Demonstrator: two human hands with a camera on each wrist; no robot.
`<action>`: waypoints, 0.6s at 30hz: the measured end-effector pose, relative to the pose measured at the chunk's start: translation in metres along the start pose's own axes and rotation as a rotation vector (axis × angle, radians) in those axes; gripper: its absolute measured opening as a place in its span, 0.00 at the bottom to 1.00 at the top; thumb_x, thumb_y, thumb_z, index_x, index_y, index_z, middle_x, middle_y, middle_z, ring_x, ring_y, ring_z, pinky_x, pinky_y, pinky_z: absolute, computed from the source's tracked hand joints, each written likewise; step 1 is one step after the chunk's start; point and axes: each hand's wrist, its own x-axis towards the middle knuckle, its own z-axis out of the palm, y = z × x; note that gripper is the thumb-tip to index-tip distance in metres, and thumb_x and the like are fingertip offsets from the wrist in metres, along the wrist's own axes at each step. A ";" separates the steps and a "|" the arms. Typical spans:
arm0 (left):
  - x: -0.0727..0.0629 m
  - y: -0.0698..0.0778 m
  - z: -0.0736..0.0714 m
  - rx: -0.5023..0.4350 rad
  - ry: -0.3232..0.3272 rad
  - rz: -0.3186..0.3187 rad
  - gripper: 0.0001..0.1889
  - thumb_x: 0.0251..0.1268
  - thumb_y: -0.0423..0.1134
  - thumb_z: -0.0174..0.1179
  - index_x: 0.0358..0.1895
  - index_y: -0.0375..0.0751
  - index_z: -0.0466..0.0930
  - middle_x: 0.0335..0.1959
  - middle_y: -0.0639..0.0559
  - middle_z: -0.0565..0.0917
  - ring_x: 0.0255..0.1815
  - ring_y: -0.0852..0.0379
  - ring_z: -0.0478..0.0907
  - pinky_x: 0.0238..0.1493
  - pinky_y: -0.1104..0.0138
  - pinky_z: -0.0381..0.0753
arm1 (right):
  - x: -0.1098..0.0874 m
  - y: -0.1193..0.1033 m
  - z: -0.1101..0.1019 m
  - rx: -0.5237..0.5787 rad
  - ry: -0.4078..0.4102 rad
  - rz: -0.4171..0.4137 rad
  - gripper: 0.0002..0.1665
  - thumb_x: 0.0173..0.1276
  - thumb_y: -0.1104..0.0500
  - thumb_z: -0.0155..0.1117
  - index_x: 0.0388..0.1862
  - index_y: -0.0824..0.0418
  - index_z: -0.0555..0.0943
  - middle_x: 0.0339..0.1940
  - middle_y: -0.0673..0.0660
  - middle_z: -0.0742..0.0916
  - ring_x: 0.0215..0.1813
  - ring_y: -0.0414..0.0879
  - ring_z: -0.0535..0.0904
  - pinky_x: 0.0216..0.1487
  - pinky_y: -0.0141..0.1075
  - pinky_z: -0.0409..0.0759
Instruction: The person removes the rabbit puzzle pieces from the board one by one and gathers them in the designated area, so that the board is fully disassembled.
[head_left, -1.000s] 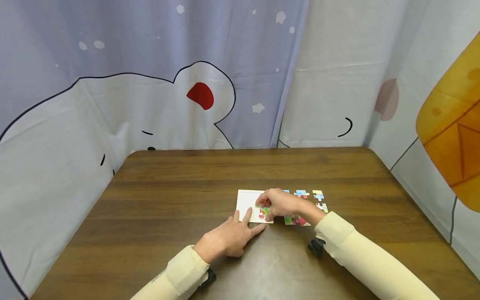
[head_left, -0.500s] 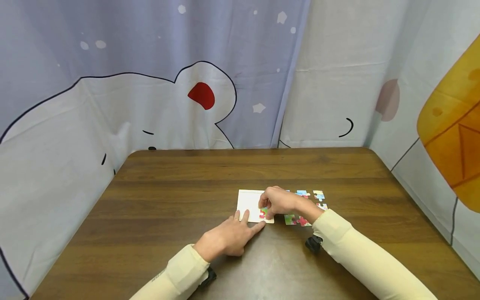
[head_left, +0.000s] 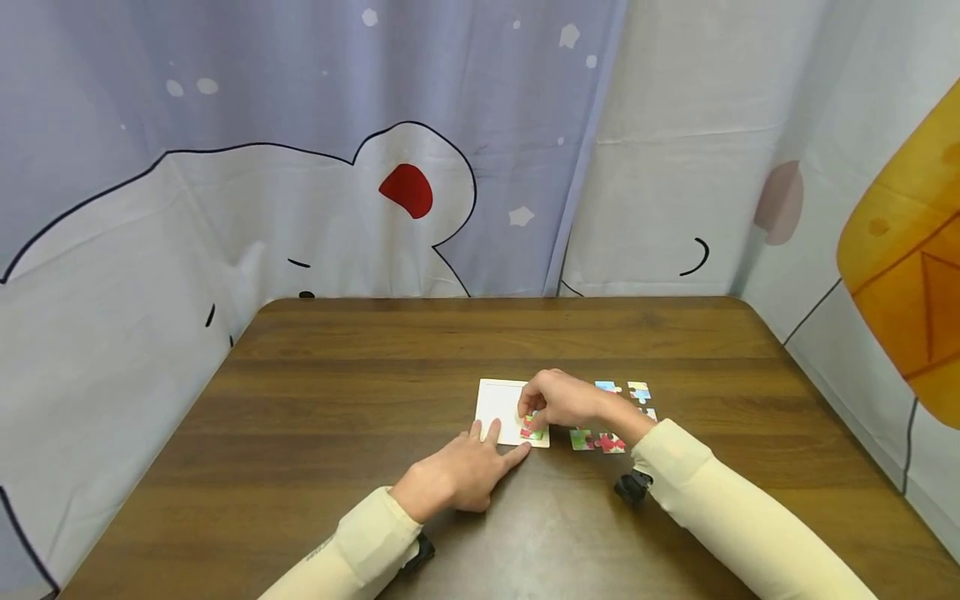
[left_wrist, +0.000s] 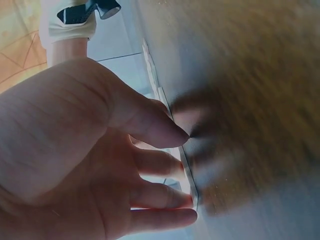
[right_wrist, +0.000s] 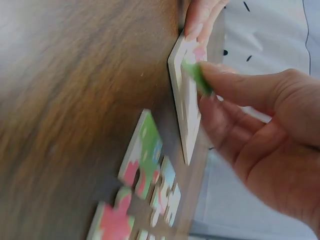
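Observation:
A white puzzle board (head_left: 497, 402) with a raised rim lies on the table. My left hand (head_left: 467, 471) rests at its near left corner, fingers spread and straight along the edge; in the left wrist view the fingertips (left_wrist: 180, 200) touch the board's edge. Over the board's near right corner, my right hand (head_left: 564, 398) pinches a green jigsaw piece (right_wrist: 197, 77) between thumb and fingers. The right wrist view shows it tilted, close over the board's recess. Beyond it, a patch of pink shows on the board, beside the left fingertips. My right fingers partly hide the board's right side.
Several loose jigsaw pieces lie right of the board, among them a green one (head_left: 581, 439), a red one (head_left: 611, 443) and a pale yellow-and-blue one (head_left: 639, 392). My right forearm covers some. A patterned curtain (head_left: 517, 150) hangs behind the wooden table (head_left: 360, 375).
My right hand has shifted slightly over the board's near right corner, its fingers adjusting around the piece. The left hand stays at the board's edge.

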 end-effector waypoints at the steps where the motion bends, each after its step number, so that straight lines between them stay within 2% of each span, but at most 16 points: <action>1: 0.000 0.000 0.000 0.001 0.000 -0.002 0.42 0.61 0.40 0.66 0.79 0.62 0.59 0.73 0.33 0.64 0.69 0.32 0.67 0.64 0.54 0.73 | -0.003 0.000 -0.001 0.022 0.005 -0.015 0.08 0.59 0.72 0.73 0.36 0.62 0.87 0.34 0.50 0.87 0.36 0.41 0.81 0.39 0.33 0.80; 7: 0.000 0.000 0.001 0.010 0.014 0.002 0.43 0.59 0.40 0.66 0.78 0.63 0.59 0.73 0.35 0.64 0.68 0.32 0.67 0.64 0.54 0.73 | -0.029 0.013 -0.017 0.169 0.022 -0.046 0.11 0.62 0.71 0.70 0.44 0.65 0.88 0.40 0.53 0.89 0.38 0.43 0.84 0.40 0.35 0.83; 13: 0.000 0.001 0.001 0.007 0.029 0.004 0.42 0.60 0.39 0.65 0.78 0.63 0.59 0.73 0.34 0.64 0.68 0.33 0.68 0.63 0.54 0.74 | -0.066 0.035 -0.033 0.269 0.042 0.044 0.11 0.64 0.69 0.68 0.45 0.65 0.87 0.42 0.58 0.89 0.39 0.53 0.85 0.38 0.44 0.85; 18: 0.000 0.000 0.002 -0.003 0.029 0.000 0.42 0.60 0.38 0.64 0.79 0.62 0.59 0.74 0.34 0.63 0.69 0.32 0.67 0.64 0.53 0.73 | -0.104 0.054 -0.043 0.248 0.056 0.115 0.11 0.66 0.69 0.67 0.46 0.66 0.87 0.46 0.62 0.88 0.33 0.54 0.82 0.31 0.42 0.82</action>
